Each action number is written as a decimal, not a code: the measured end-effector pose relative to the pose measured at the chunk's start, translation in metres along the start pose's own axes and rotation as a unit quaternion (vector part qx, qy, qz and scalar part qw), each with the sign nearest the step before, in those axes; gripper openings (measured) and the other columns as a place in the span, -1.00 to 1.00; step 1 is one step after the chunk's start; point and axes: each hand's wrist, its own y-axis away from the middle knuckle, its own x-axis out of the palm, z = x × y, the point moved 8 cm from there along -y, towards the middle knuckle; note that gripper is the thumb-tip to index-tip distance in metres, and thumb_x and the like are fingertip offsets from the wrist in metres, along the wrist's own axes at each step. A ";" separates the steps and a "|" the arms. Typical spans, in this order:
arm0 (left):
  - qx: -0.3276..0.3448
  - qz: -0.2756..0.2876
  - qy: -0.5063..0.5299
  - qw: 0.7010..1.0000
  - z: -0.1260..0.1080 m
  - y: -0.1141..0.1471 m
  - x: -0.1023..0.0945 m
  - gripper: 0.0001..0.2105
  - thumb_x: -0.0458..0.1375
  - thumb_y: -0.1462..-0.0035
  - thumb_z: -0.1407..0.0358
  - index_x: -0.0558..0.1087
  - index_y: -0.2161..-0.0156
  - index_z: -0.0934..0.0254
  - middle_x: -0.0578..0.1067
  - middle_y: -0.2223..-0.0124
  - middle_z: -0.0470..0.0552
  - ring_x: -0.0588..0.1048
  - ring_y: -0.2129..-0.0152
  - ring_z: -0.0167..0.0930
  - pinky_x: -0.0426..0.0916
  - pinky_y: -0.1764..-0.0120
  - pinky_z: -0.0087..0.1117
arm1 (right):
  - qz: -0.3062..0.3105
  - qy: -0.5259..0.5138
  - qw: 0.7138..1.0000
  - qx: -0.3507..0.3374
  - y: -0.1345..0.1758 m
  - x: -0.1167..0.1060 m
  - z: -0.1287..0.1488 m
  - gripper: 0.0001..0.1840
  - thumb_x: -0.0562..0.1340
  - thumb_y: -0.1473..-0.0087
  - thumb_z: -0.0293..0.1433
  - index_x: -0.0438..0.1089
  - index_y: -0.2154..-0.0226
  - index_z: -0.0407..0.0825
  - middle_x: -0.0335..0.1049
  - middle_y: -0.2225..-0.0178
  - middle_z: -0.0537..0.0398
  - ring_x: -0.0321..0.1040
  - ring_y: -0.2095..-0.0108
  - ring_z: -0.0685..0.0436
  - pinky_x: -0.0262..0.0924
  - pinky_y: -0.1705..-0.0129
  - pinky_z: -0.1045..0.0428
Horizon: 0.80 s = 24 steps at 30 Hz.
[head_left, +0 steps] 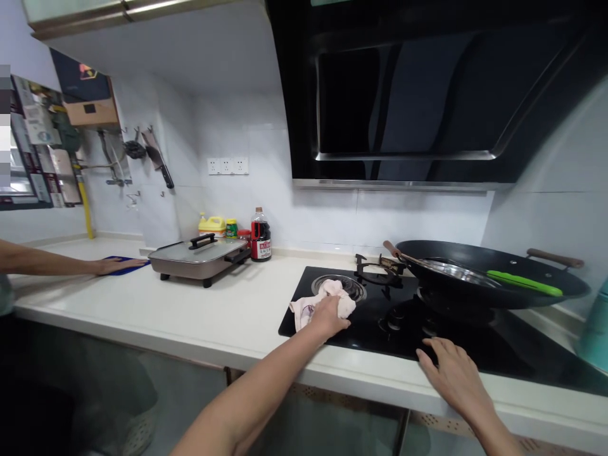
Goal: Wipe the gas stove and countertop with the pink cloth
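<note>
My left hand (pixel 331 316) is closed over a crumpled pale cloth (pixel 306 308), which lies on the left part of the black gas hob (pixel 354 334). Just behind the cloth shows the round metal burner ring (pixel 352 288), its pan support lifted off. That black pan support (pixel 379 273) sits farther back on the hob. At the front edge of the hob rests my right hand (pixel 451 373), fingers spread and holding nothing, near a burner knob (pixel 430 327). A large black wok (pixel 456 288) stands on the right burner, with a green-handled utensil (pixel 525 283) and a metal lid or strainer (pixel 458 273) in it.
Left on the white counter (pixel 256 304) stands an electric pan with glass lid (pixel 199 256). Behind it are a soy sauce bottle (pixel 260 235) and a yellow jug (pixel 212 226). A co-worker's hand (pixel 111 266) presses a blue cloth (pixel 126 266). The range hood (pixel 403 114) overhangs the hob.
</note>
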 end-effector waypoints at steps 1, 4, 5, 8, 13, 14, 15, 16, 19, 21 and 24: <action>-0.008 0.001 -0.006 1.000 0.007 0.001 -0.004 -0.29 0.35 -0.01 0.10 0.36 -0.27 0.23 0.42 -0.31 0.19 0.27 -0.33 -0.07 -0.01 -0.41 -0.01 | 0.001 -0.002 1.000 -0.002 0.000 0.001 0.000 -0.37 -0.07 -0.30 -0.03 0.46 -0.09 -0.04 0.42 -0.15 -0.14 0.32 -0.14 -0.40 0.18 -0.22 -0.27; -0.030 0.008 -0.020 0.999 0.025 0.004 -0.013 -0.28 0.26 -0.07 -0.10 0.36 -0.28 0.18 0.40 -0.34 0.19 0.16 -0.39 -0.01 -0.26 -0.42 0.19 | -0.002 -0.004 1.000 -0.007 0.000 0.002 0.000 -0.35 -0.08 -0.31 -0.02 0.46 -0.10 -0.05 0.41 -0.16 -0.15 0.31 -0.15 -0.40 0.17 -0.22 -0.28; -0.036 0.013 -0.021 0.999 0.029 0.003 -0.014 -0.25 0.23 -0.07 -0.15 0.33 -0.31 0.17 0.36 -0.38 0.20 0.13 -0.41 0.01 -0.28 -0.41 0.24 | -0.005 -0.004 1.000 -0.008 0.000 0.002 0.001 -0.35 -0.09 -0.32 -0.02 0.46 -0.11 -0.05 0.40 -0.16 -0.15 0.30 -0.16 -0.40 0.16 -0.23 -0.28; -0.049 0.028 -0.022 0.998 0.034 -0.002 -0.014 -0.17 0.18 -0.06 -0.22 0.25 -0.37 0.12 0.13 -0.51 0.14 -0.02 -0.46 0.03 -0.22 -0.39 0.28 | -0.009 0.006 1.000 -0.008 0.001 0.000 0.004 -0.35 -0.08 -0.32 -0.04 0.46 -0.10 -0.07 0.40 -0.16 -0.16 0.29 -0.17 -0.41 0.14 -0.24 -0.29; -0.022 0.039 -0.011 0.999 0.015 -0.010 -0.007 -0.24 0.14 -0.15 -0.04 0.20 -0.41 0.15 -0.02 -0.56 0.05 -0.08 -0.49 -0.13 -0.04 -0.43 -0.02 | -0.003 0.024 1.000 0.009 0.001 -0.006 0.011 -0.38 -0.07 -0.31 -0.07 0.47 -0.09 -0.06 0.40 -0.15 -0.16 0.29 -0.15 -0.43 0.16 -0.21 -0.31; -0.017 0.040 -0.008 0.999 0.008 -0.009 -0.006 -0.25 0.13 -0.16 -0.03 0.19 -0.41 0.17 0.03 -0.55 0.06 -0.03 -0.48 -0.13 0.00 -0.42 -0.06 | -0.001 0.026 1.000 0.012 0.001 -0.007 0.012 -0.38 -0.07 -0.31 -0.08 0.47 -0.09 -0.06 0.40 -0.14 -0.16 0.29 -0.15 -0.44 0.16 -0.20 -0.32; -0.014 0.041 -0.006 0.999 0.001 -0.007 -0.004 -0.25 0.13 -0.16 -0.02 0.20 -0.41 0.19 0.10 -0.52 0.10 0.06 -0.45 -0.10 0.05 -0.39 -0.08 | 0.001 0.027 1.000 0.014 0.001 -0.008 0.013 -0.38 -0.07 -0.31 -0.08 0.47 -0.09 -0.06 0.41 -0.14 -0.16 0.30 -0.15 -0.44 0.17 -0.20 -0.32; -0.013 0.042 -0.003 0.999 -0.007 -0.004 -0.002 -0.27 0.12 -0.17 -0.03 0.22 -0.40 0.20 0.19 -0.48 0.13 0.16 -0.40 -0.07 0.12 -0.36 -0.08 | 0.003 0.027 1.000 0.015 0.001 -0.008 0.013 -0.38 -0.07 -0.30 -0.07 0.47 -0.08 -0.06 0.41 -0.14 -0.16 0.30 -0.14 -0.44 0.17 -0.19 -0.31; -0.010 0.049 0.002 0.999 -0.032 0.009 0.008 -0.32 0.13 -0.15 -0.08 0.35 -0.31 0.18 0.40 -0.33 0.21 0.39 -0.22 0.01 0.29 -0.23 -0.03 | 0.003 0.027 1.000 0.011 0.000 -0.007 0.013 -0.38 -0.07 -0.29 -0.06 0.47 -0.08 -0.05 0.43 -0.12 -0.15 0.32 -0.12 -0.43 0.19 -0.18 -0.30; 0.004 0.051 0.007 0.999 -0.051 0.020 0.017 -0.35 0.15 -0.12 -0.12 0.41 -0.24 0.16 0.44 -0.27 0.20 0.41 -0.18 0.02 0.31 -0.19 -0.03 | -0.003 0.028 1.000 0.012 0.000 -0.006 0.011 -0.39 -0.06 -0.28 -0.06 0.48 -0.07 -0.04 0.43 -0.13 -0.16 0.33 -0.12 -0.43 0.19 -0.17 -0.31; 0.067 0.049 0.024 0.996 -0.077 0.036 0.031 -0.38 0.14 -0.11 -0.13 0.42 -0.20 0.15 0.45 -0.23 0.17 0.34 -0.21 0.00 0.28 -0.22 -0.01 | -0.007 0.030 0.999 0.012 -0.001 -0.002 0.006 -0.38 -0.06 -0.27 -0.06 0.48 -0.06 -0.03 0.43 -0.14 -0.16 0.33 -0.12 -0.43 0.20 -0.17 -0.32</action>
